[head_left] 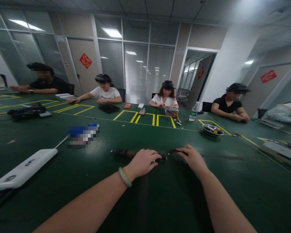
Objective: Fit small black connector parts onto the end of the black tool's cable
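Observation:
A dark, rod-shaped tool [123, 153] with a narrow metal tip at its left end lies across the green table in front of me. My left hand [142, 163] is closed over its right part, with the thumb and fingers around it. My right hand [192, 158] pinches a thin dark piece [172, 151], perhaps a cable or strip, close to the tool's right end. Small pale spots show where the two come near each other; whether they are joined I cannot tell. My fingers cover part of the tool.
A white power bank marked 3 [26, 168] lies at left, with a cable toward a blue-and-white item [83, 132]. A metal bowl of small parts [212, 130] and a water bottle [194, 112] stand at right. Several people sit across the table [99, 200].

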Available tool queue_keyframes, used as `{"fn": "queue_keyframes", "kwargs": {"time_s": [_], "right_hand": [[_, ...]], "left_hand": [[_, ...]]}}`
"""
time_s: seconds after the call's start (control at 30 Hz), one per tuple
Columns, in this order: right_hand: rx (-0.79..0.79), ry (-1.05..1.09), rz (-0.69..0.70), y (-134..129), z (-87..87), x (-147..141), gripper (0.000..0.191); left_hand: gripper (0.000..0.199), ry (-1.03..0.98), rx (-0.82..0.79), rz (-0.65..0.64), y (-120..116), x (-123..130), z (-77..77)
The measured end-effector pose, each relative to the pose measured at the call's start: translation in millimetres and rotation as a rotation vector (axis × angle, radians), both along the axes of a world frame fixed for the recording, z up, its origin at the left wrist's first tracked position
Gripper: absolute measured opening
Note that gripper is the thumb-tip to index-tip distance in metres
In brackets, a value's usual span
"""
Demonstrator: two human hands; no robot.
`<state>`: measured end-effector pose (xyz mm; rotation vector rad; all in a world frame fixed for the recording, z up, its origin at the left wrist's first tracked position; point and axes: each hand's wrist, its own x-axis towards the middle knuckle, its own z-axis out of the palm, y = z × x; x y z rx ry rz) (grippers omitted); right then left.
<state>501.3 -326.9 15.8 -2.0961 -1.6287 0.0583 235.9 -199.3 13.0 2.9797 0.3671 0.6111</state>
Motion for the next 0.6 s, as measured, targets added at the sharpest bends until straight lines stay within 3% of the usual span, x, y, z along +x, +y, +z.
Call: {"fn": "queue_keyframes", "kwargs": {"time_s": [0.17, 0.3, 0.43, 0.6], "right_hand": [[-0.018, -0.157, -0.027, 2.7, 0.0, -6.9, 0.018], [-0.091, -0.179, 0.077, 6.9, 1.5, -19.6, 0.012], [-0.201, -0.088, 0.216, 4.4, 8.8, -34.8, 0.007], [-0.318, 0.177, 0.252, -2.6, 17.8, -45.4, 0.008]], "left_hand": [[0.034, -0.015, -0.003, 0.029, 6.4, 1.8, -4.5], [0.038, -0.011, -0.003, 0.022, 9.6, 2.7, -5.3], [0.035, 0.005, 0.002, 0.013, 10.3, 3.9, -4.4], [0.034, 0.043, -0.039, -0.085, 13.8, -4.3, 3.2]]}}
